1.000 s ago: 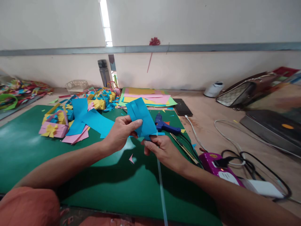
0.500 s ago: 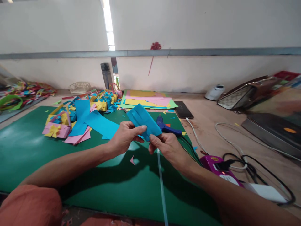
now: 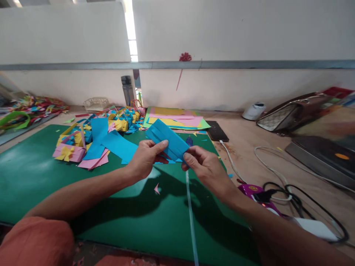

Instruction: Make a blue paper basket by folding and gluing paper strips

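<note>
A folded piece of blue paper is held up over the green mat, tilted down to the right. My left hand pinches its lower left edge between thumb and fingers. At its right end my right hand grips the corner, thumb on top. Behind the right hand a blue glue gun is mostly hidden. A long clear glue stick runs from beneath that hand toward the front edge. Flat blue sheets lie left of the paper, beside a small pink paper basket with a yellow bow.
Stacked coloured paper and a phone on a charging cable lie behind. On the right are a purple power strip with tangled cords and a handbag. A pink scrap sits on the mat. More paper baskets crowd the back left.
The folded paper has moved slightly left and turned a little in both hands. My right hand now covers more of the glue gun. The view has shifted slightly.
</note>
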Motion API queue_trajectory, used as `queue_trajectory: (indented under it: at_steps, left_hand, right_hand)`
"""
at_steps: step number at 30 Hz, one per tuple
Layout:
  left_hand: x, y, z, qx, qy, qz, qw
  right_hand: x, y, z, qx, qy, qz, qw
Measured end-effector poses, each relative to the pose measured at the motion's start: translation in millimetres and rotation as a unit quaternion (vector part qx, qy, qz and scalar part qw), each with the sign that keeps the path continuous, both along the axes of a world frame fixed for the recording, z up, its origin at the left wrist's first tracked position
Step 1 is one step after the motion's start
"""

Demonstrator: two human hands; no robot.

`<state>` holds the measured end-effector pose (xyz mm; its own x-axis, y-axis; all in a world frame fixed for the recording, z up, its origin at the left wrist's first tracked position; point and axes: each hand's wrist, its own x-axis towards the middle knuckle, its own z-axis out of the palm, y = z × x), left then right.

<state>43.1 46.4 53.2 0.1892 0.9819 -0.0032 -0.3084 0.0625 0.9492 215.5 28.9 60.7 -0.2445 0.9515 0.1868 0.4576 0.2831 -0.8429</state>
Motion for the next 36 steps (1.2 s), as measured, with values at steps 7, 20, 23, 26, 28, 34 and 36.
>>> queue_trajectory:
  at_steps: [7, 20, 23, 26, 28, 34, 36]
  left_hand:
    - [5, -3, -3.7, -0.056, -0.053, -0.027, 0.997]
    - [22, -21, -8.4, -0.15, -0.074, -0.085, 0.982]
    - [22, -21, -10.4, -0.13, -0.074, -0.113, 0.982]
    - [20, -26, -10.2, -0.086, -0.051, -0.148, 0.984]
    - [17, -33, -7.7, -0.051, -0.005, -0.166, 0.985]
    - [-10, -54, 6.1, 0.163, 0.222, 0.02, 0.961]
    - [-21, -53, 5.8, 0.271, 0.294, 0.111, 0.91]
  right_hand:
    - [3, -3, -3, 0.439, -0.302, -0.12, 0.838]
    - [-2, -9, -20, 0.503, -0.458, -0.083, 0.728]
    - [-1, -9, -18, 0.51, -0.478, -0.09, 0.709]
    - [1, -8, -17, 0.504, -0.492, -0.087, 0.705]
    - [3, -6, -17, 0.5, -0.496, -0.089, 0.704]
    - [3, -8, -14, 0.516, -0.519, -0.098, 0.674]
    - [1, -10, -15, 0.53, -0.513, -0.094, 0.669]
